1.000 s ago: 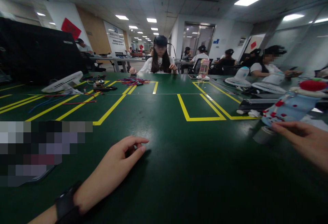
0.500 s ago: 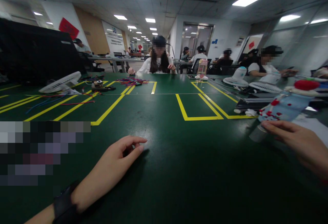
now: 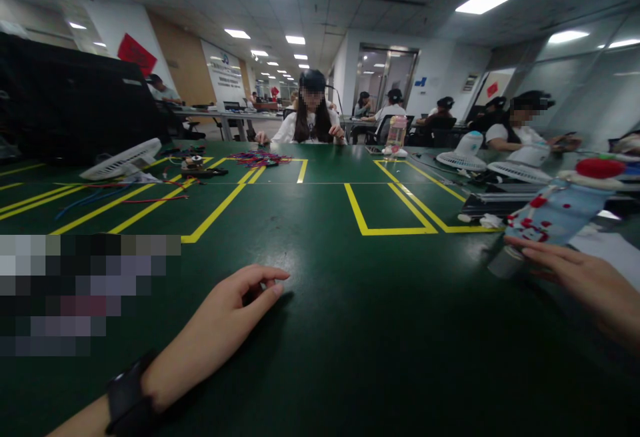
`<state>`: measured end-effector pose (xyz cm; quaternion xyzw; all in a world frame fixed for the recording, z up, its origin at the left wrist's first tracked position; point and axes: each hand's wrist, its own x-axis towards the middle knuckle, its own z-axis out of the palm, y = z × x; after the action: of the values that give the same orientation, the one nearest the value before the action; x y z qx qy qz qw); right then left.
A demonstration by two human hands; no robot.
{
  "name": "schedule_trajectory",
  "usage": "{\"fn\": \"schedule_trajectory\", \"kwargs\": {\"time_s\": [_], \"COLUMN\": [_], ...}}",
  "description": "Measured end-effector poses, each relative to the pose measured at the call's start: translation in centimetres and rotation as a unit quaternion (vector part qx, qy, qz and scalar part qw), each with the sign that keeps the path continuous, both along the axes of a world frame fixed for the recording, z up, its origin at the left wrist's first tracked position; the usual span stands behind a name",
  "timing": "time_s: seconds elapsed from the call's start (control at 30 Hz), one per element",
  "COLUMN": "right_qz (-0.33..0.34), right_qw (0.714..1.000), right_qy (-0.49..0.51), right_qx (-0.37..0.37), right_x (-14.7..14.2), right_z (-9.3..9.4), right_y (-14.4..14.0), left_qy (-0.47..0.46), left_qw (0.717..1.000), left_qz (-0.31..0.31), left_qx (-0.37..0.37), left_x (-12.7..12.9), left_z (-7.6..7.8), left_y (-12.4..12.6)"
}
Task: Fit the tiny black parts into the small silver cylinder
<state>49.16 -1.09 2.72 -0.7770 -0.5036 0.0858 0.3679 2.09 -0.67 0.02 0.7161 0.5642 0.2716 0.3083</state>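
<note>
Head view, and no readable writing anywhere: the red diamond-shaped paper sign on the wall at upper left and the white wall panel behind it are too small to make out. A pixelated block covers the middle left edge, hiding whatever lies there. Low centre, the left hand rests on the dark green table mat, fingers loosely curled, thumb and forefinger nearly meeting; whether they pinch anything I cannot tell. A black wristband sits on its wrist. At the right edge, the right hand, partly cut off, lies flat with fingers extended together, fingertips touching the pale blue bottle with red spots, which lies tilted on the table at middle right, its grey cap end toward the viewer. Yellow tape outlines mark the mat. Upper left, a white fan grille and coloured wires. Across the table, a seated person works; others sit at right.
</note>
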Motion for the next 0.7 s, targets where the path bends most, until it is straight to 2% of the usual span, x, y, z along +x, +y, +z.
{"fn": "schedule_trajectory", "kwargs": {"time_s": [0.1,0.2,0.33,0.43,0.5,0.57,0.63,0.7], "right_qz": [0.000,-0.007,0.005,0.016,0.074,0.199,0.338,0.434], "right_qw": [0.991,0.970,0.954,0.960,0.965,0.954,0.923,0.891], "right_qy": [-0.071,-0.182,-0.265,-0.272,-0.252,-0.219,-0.174,-0.125], "right_qx": [-0.110,-0.161,-0.139,-0.067,0.004,0.056,0.064,0.041], "right_x": [-0.2,0.3,1.0,-1.1,-4.4,-8.9,-13.7,-17.9], "right_z": [-0.1,-0.8,-1.5,-1.4,-1.2,-1.1,-1.2,-1.4], "right_y": [-0.2,-0.1,0.0,-0.3,-0.6,-1.0,-1.4,-1.6], "left_qy": [0.005,0.009,0.016,0.017,0.017,0.017,0.019,0.023], "left_qw": [1.000,1.000,1.000,1.000,1.000,1.000,1.000,0.999], "left_qz": [-0.002,-0.007,-0.010,-0.007,-0.006,-0.008,-0.010,-0.009], "left_qx": [0.004,0.002,0.014,0.017,0.018,0.018,0.021,0.027], "left_x": [0.0,-0.1,-0.1,0.0,0.2,0.2,0.1,0.0], "left_z": [-0.2,-0.4,-0.6,-0.5,-0.4,-0.3,-0.3,-0.3], "left_y": [0.1,0.1,0.0,0.1,0.1,0.2,0.2,0.1]}}
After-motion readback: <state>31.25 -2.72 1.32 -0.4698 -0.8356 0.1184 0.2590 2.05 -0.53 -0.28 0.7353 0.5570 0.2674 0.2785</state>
